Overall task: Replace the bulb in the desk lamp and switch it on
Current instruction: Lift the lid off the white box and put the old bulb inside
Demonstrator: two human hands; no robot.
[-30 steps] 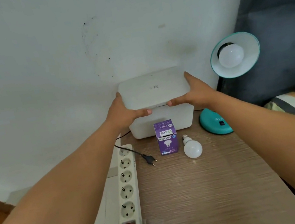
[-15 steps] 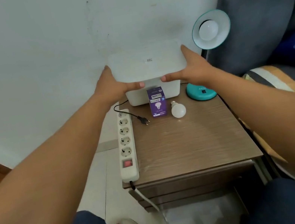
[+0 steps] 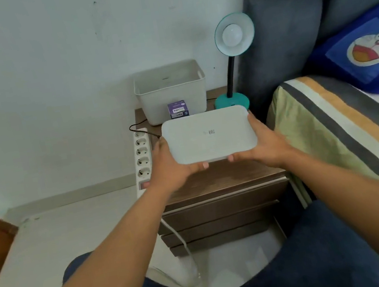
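I hold a white box lid (image 3: 209,136) level above the bedside table, my left hand (image 3: 171,165) gripping its left edge and my right hand (image 3: 262,144) its right edge. Behind it the white storage box (image 3: 170,91) stands open against the wall. A purple bulb carton (image 3: 178,110) stands upright in front of the box. The teal desk lamp (image 3: 231,101) stands at the table's back right, its shade (image 3: 233,34) facing me with a white bulb (image 3: 232,34) in it. The loose bulb on the table is hidden behind the lid.
A white power strip (image 3: 143,156) lies along the wooden bedside table's (image 3: 220,178) left edge, with a black plug cord (image 3: 138,129) near it. A bed with a striped sheet (image 3: 347,125) and a blue cartoon pillow (image 3: 369,51) is to the right. My knees are below.
The lid has come off the box and moved toward me with both hands. The view has pulled back and tilted down, so the open box and the bed now show.
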